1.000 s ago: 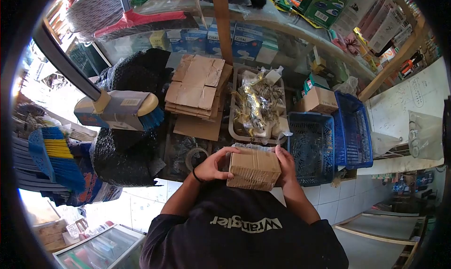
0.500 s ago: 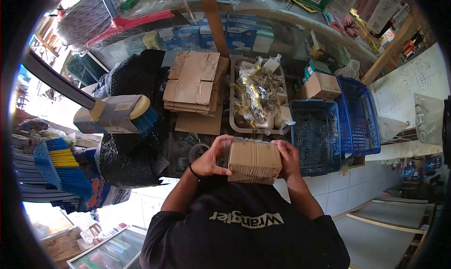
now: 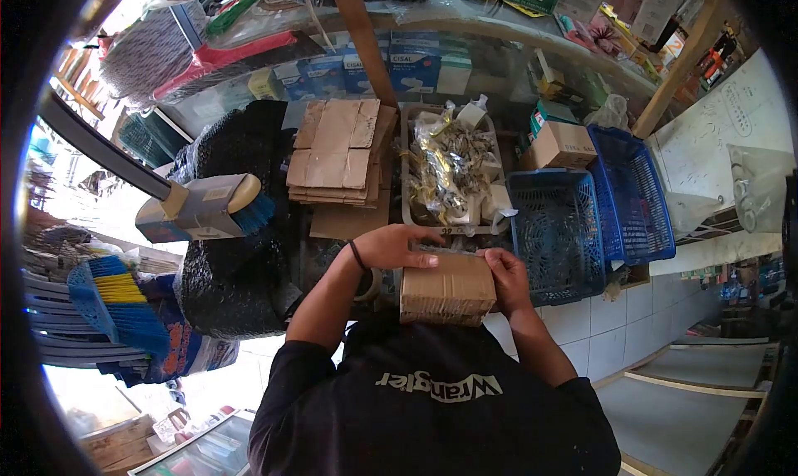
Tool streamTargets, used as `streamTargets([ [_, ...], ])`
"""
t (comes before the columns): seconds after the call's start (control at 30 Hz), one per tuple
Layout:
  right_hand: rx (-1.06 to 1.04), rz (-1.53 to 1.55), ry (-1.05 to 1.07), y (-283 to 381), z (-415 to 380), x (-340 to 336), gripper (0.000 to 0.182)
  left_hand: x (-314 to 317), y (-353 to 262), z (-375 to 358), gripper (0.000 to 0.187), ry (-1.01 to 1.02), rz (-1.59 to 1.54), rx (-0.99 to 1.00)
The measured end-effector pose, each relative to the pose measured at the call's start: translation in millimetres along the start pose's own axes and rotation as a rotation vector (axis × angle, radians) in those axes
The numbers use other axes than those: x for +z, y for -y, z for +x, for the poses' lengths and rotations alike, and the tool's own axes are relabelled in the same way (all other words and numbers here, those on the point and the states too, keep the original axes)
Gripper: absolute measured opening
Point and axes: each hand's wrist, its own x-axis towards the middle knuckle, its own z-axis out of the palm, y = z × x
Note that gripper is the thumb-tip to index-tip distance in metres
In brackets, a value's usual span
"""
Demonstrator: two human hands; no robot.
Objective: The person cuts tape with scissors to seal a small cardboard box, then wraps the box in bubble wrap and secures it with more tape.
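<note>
A small brown cardboard box [image 3: 447, 286] rests close against the black shirt, its top edge crossed by what looks like clear tape. My left hand [image 3: 397, 248], with a dark band at the wrist, lies over the box's far left corner, thumb on the near face and fingers reaching along the far edge. At the far right corner my right hand [image 3: 507, 278] grips the box between thumb and curled fingers. Just beyond the hands stands a white tray [image 3: 406, 185] full of plastic-wrapped metal parts. Left of it lies a stack of flattened cardboard boxes [image 3: 334, 156].
Two blue plastic baskets, one dark [image 3: 555, 177] and one brighter [image 3: 657, 202], stand to the right, near a small carton [image 3: 562, 146]. At left are a blue-bristled broom [image 3: 199, 210] and black netting [image 3: 237, 285]. A wooden post [image 3: 362, 39] rises behind the table.
My left hand has moved from the box's left side up over its far left corner. My right hand keeps its hold, fingers more curled. The view has shifted slightly.
</note>
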Motion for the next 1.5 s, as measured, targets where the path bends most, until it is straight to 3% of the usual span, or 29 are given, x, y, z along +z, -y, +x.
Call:
streamTargets([
  [0.2,0.019,-0.036,0.004,-8,5,-8,0.025,-6,-24,14,0.063,0.114,0.317,-0.024],
  [0.5,0.029,-0.053,0.028,-4,13,-7,0.028,-5,-49,17,0.093,0.281,0.405,-0.069],
  [0.7,0.049,-0.018,0.048,3,16,-4,0.028,1,-66,18,0.098,0.325,0.529,-0.175],
  [0.9,0.083,-0.009,0.106,10,18,-7,0.025,13,-62,7,0.092,0.186,0.499,-0.105],
  [1.0,0.108,-0.023,0.142,10,14,-11,0.025,20,-74,-7,0.09,0.167,0.421,-0.188],
  [1.13,0.089,0.034,0.23,12,12,-15,0.027,36,-76,-25,0.089,0.037,0.478,-0.159],
  [1.27,0.045,-0.048,0.29,20,8,-16,0.047,47,-87,-42,0.088,-0.023,0.536,-0.088],
  [1.37,0.271,0.273,0.471,11,15,-30,0.057,60,-103,-52,0.089,-0.06,0.534,-0.057],
  [1.47,0.358,0.504,0.731,-5,29,-37,0.059,71,-115,-59,0.09,-0.074,0.542,0.014],
  [1.5,0.395,0.466,0.731,1,26,-33,0.059,74,-118,-62,0.09,-0.074,0.548,0.041],
])
